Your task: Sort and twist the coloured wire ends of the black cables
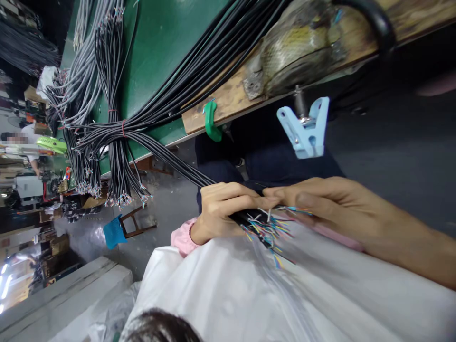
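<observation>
A bundle of black cables runs from the bench into my left hand, whose fingers are wrapped around it near its end. Stripped ends with thin coloured wires, in blue, red, yellow and white, fan out below the fingers. My right hand is closed beside them, thumb and fingertips pinching a few of these coloured wires close to the left fingertips. The pinch point is partly hidden by the fingers. A red tie gathers the cables farther up at the bench edge.
More black and grey cable bundles lie on the green bench. At its wooden edge are a green hook, a taped lump and a light blue clip. A blue stool stands on the floor; a person is in the background.
</observation>
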`<move>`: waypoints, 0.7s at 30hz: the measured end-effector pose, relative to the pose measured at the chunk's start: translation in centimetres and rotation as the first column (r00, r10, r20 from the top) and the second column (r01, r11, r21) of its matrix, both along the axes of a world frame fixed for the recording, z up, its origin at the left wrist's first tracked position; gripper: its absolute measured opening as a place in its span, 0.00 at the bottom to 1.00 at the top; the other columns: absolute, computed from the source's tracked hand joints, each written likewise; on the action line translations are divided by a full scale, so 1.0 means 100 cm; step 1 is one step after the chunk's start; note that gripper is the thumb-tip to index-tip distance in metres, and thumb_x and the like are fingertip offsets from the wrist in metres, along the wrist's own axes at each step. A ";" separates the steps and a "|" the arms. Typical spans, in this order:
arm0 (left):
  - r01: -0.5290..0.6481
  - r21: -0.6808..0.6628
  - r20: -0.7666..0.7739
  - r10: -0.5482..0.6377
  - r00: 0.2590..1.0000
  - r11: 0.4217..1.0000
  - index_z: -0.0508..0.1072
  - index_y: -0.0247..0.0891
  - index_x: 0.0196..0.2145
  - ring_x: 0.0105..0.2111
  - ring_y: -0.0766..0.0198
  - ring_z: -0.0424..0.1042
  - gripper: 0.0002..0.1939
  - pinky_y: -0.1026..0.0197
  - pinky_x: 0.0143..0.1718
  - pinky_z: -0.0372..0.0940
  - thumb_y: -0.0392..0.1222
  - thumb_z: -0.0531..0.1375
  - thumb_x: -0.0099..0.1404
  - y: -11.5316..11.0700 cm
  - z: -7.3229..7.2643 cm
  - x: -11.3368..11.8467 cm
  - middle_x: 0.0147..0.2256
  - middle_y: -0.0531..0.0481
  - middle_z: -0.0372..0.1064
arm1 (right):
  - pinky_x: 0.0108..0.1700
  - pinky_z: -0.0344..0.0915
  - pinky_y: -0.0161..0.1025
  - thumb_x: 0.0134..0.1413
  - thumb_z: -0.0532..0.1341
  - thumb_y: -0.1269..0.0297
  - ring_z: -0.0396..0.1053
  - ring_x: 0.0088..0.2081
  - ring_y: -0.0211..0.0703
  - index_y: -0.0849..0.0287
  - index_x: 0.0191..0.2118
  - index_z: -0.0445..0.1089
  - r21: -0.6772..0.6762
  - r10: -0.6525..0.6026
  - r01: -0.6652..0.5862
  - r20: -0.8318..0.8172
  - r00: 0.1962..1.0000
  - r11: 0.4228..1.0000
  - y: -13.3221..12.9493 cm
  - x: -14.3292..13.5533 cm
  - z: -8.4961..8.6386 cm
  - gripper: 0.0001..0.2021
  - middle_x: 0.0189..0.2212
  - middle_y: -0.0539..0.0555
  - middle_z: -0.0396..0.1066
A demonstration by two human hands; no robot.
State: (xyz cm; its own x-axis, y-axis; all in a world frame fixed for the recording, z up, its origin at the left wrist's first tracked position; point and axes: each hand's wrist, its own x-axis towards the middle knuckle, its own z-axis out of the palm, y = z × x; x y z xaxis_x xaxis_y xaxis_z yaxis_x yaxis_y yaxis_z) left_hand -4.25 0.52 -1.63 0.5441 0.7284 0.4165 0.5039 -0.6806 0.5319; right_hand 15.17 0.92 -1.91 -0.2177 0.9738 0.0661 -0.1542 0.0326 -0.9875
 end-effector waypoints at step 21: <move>-0.018 0.036 0.143 0.012 0.990 0.999 0.81 0.44 0.25 0.16 0.71 0.67 0.31 0.64 0.21 0.63 0.61 0.48 0.73 0.004 -0.015 0.002 0.17 0.53 0.72 | 0.35 0.68 0.46 0.58 0.59 0.36 0.62 0.31 0.46 0.52 0.27 0.65 -0.060 -0.238 0.240 0.035 0.971 0.969 -0.020 -0.016 0.017 0.23 0.26 0.53 0.61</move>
State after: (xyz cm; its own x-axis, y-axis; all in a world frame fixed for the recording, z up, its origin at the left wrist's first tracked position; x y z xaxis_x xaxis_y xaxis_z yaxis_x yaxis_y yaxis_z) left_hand -4.06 0.92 -3.10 0.4664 0.7187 0.5157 0.4351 -0.6940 0.5736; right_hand 13.55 -1.08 -0.20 0.0212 0.9998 -0.0004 -0.1228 0.0022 -0.9924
